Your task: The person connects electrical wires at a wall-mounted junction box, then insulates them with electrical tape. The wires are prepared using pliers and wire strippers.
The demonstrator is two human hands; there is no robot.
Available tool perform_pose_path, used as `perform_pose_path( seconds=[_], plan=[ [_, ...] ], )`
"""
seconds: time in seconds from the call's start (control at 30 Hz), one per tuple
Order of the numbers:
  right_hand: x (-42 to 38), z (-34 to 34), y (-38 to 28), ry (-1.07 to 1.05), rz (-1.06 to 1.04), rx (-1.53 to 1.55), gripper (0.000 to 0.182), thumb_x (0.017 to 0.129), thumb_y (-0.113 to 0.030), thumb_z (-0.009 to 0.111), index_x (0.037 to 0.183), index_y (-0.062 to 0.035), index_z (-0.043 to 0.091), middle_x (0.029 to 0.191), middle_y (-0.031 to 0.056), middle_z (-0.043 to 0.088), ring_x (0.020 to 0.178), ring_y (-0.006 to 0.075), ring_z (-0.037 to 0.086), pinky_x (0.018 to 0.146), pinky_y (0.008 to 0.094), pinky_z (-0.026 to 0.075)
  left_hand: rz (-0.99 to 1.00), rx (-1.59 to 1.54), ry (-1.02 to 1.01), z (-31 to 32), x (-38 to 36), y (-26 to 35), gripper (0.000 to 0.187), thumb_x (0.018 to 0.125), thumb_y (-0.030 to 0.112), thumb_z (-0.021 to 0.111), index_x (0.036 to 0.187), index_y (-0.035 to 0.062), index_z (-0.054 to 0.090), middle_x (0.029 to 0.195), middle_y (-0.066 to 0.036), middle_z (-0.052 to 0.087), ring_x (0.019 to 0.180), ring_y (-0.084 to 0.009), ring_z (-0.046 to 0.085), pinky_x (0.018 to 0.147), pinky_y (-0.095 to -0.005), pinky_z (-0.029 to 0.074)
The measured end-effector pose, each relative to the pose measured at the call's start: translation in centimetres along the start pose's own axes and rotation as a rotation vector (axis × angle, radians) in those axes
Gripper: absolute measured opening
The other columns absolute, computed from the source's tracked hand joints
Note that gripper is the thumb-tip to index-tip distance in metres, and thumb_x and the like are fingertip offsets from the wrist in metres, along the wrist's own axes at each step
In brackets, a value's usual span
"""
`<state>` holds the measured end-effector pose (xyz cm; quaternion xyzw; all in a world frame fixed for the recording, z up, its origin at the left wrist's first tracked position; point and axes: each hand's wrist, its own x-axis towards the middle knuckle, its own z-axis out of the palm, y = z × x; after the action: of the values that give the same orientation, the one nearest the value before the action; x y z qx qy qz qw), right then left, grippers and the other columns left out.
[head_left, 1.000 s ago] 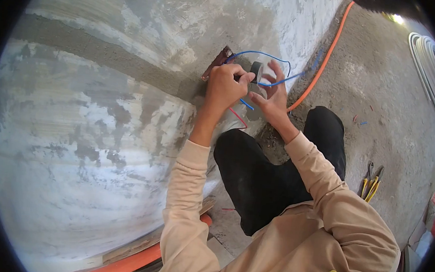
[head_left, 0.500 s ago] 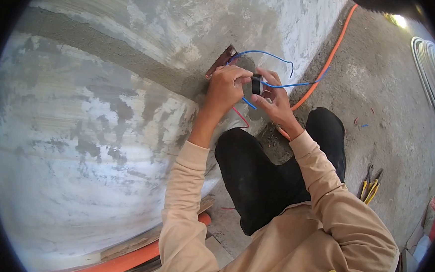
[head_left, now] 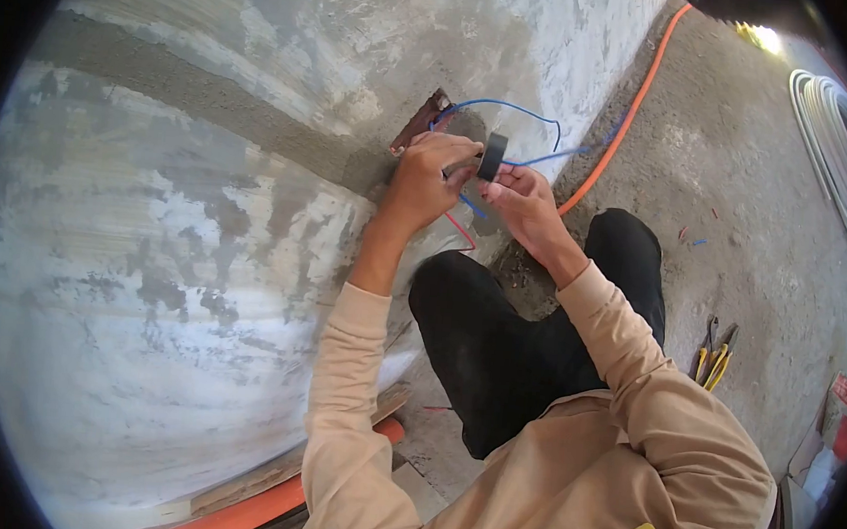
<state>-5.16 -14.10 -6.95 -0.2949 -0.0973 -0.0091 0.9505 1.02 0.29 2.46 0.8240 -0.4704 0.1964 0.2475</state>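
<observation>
From my remote view I am seeing both hands working close together in front of the grey plastered wall (head_left: pixel 251 225), just beside a reddish-brown recessed box (head_left: pixel 421 122) near the wall's far right end. A black tape roll (head_left: pixel 492 158) is standing on edge between the hands. My right hand (head_left: pixel 531 213) is pinching the roll's lower end, thumb and fingers drawn together there. My left hand (head_left: pixel 423 179) is bending its fingers towards the roll's left side, their tips close to it; I cannot tell whether they are gripping anything. A curved blue wire (head_left: pixel 511 102) is arching from the box above the roll, and a second blue wire (head_left: pixel 546 160) is extending from behind the roll towards the floor, its far end blurred. A short blue wire end (head_left: pixel 471 205) and a red wire (head_left: pixel 462 234) are hanging below the left hand. On the floor (head_left: pixel 754 256), an orange conduit (head_left: pixel 631 122) is running beside the wall's edge, yellow-handled pliers (head_left: pixel 718 360) are lying right of the black-clad knees (head_left: pixel 628 258), and a white tubing coil (head_left: pixel 842 159) is resting near the far right edge.
</observation>
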Motion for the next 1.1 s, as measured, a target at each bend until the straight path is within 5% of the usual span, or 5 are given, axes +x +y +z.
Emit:
perform_pose_path(
  seconds=[0.2,0.3,0.6,0.77,1.1],
  plan=[
    [2.1,-2.7,2.4,0.173,-0.248,-0.257,0.076,0.075,-0.009,0.081,0.139,-0.0014,0.040,0.127,0.0109,0.054,0.105,0.0168,0.059,0.090,0.0289,0.048,-0.183,0.052,-0.058,0.4,1.0,0.4,0.017,0.072,0.014,0.078,0.085,0.0046,0.073,0.079,-0.012,0.071,0.076,-0.0286,0.067,0.072,-0.0380,0.050],
    [2.7,-1.3,0.5,0.004,-0.522,-0.294,0.097,0.070,-0.008,0.084,0.148,-0.0048,0.027,0.136,0.0098,0.045,0.116,0.0214,0.055,0.098,0.0324,0.046,-0.549,0.058,-0.175,-0.3,3.3,2.7,0.020,0.074,0.023,0.078,0.080,0.0047,0.072,0.068,-0.014,0.067,0.073,-0.0305,0.067,0.068,-0.0391,0.050],
    [3.4,-2.8,0.1,0.048,-0.517,-0.892,0.065,0.080,-0.021,0.076,0.135,-0.0026,0.046,0.132,0.0122,0.047,0.119,0.0256,0.053,0.097,0.0368,0.046,-0.029,-0.169,-0.019,0.4,1.7,-0.2,0.015,0.075,0.001,0.074,0.090,0.0038,0.073,0.089,-0.013,0.071,0.074,-0.0234,0.067,0.069,-0.0346,0.052],
    [2.7,-1.0,-0.4,-0.031,-0.486,-0.740,0.059,0.078,-0.017,0.074,0.128,0.0004,0.049,0.124,0.0154,0.055,0.110,0.0268,0.058,0.092,0.0377,0.048,-0.112,-0.168,-0.006,1.0,1.4,-0.7,0.022,0.074,-0.006,0.069,0.094,0.0031,0.073,0.089,-0.012,0.071,0.079,-0.0226,0.068,0.073,-0.0336,0.053],
    [2.0,-1.9,0.1,0.009,-0.458,-1.205,0.046,0.084,-0.030,0.063,0.116,0.0021,0.056,0.109,0.0239,0.060,0.098,0.0367,0.059,0.082,0.0408,0.047,-0.104,0.067,0.058,2.5,1.5,0.0,0.019,0.074,-0.003,0.061,0.089,0.0031,0.070,0.083,-0.013,0.069,0.081,-0.0312,0.066,0.074,-0.0395,0.051]
  ],
)
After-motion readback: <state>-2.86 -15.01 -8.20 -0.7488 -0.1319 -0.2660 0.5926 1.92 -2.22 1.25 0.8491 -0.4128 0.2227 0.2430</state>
